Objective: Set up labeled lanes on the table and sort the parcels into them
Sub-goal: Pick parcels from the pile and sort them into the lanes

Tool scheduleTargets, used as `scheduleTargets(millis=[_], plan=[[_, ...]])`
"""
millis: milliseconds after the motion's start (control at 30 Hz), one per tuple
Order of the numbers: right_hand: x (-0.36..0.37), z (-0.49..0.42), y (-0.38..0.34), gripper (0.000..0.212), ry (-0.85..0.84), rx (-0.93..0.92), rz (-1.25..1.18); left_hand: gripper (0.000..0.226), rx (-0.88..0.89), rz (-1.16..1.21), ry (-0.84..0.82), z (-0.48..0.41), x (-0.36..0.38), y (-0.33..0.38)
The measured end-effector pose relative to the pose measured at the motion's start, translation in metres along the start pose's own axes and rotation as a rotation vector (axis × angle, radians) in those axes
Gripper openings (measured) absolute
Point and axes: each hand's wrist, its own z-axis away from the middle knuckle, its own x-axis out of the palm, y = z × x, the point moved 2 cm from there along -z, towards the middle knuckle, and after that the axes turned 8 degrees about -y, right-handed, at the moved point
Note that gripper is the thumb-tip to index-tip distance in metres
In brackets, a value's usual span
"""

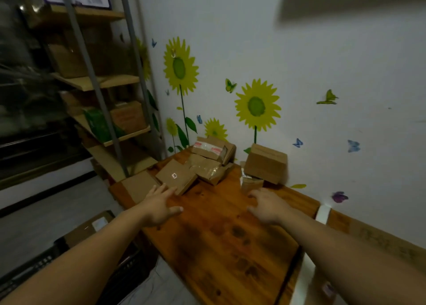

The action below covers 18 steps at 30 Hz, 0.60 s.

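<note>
The parcels lay together at the far end of the wooden table (pixel 230 247), close to the wall, and I could count about seven of them, all of brown cardboard. On the left there was a flat cardboard piece (pixel 138 186) at the table edge. Beside it lay a flat box with a small sticker (pixel 176 176), then a tape-wrapped parcel (pixel 205 166). Behind that were a box with red-and-white tape (pixel 208 148) and one more box (pixel 229 151) leaning on it. More to the right, one larger box (pixel 265 163) sat tilted on top of a small parcel (pixel 251 183). The left hand (pixel 159 206) was stretched forward with fingers spread, the fingertips at the near edge of the flat box with the sticker, and it held nothing. The right hand (pixel 265 206) hovered palm down over the table just before the small parcel, with fingers loosely bent and nothing in it. Two white strips (pixel 322 212) crossed the right part of the table, and between them a cardboard sheet (pixel 380 242) with faint writing lay along the wall. The wall carried two big sunflower stickers (pixel 257 105), two small ones (pixel 215 129) and eight butterfly stickers (pixel 327 97), as far as I could count. At the left stood a shelf rack (pixel 96 83) with some boxes and one green packet (pixel 96 122). Below it, on the floor, one cardboard box (pixel 87 228) rested on a black crate (pixel 34 265).
</note>
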Motion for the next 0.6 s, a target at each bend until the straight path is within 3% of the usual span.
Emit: scheduleTargets(millis=[300,467,600], plan=[[-0.009,-0.097,-0.045,0.056,0.04,0.168,-0.046,0.079,0.141,0.167,-0.087,-0.119,-0.075,-0.077],[-0.038,-0.112,-0.029,0.045,0.1,0.336,-0.089,0.08,0.262,0.131,-0.096,-0.182,-0.114,-0.054],[-0.058,-0.124,0.001,0.054,0.137,0.436,-0.141,0.08,0.377,0.134,-0.171,-0.236,-0.114,-0.005]])
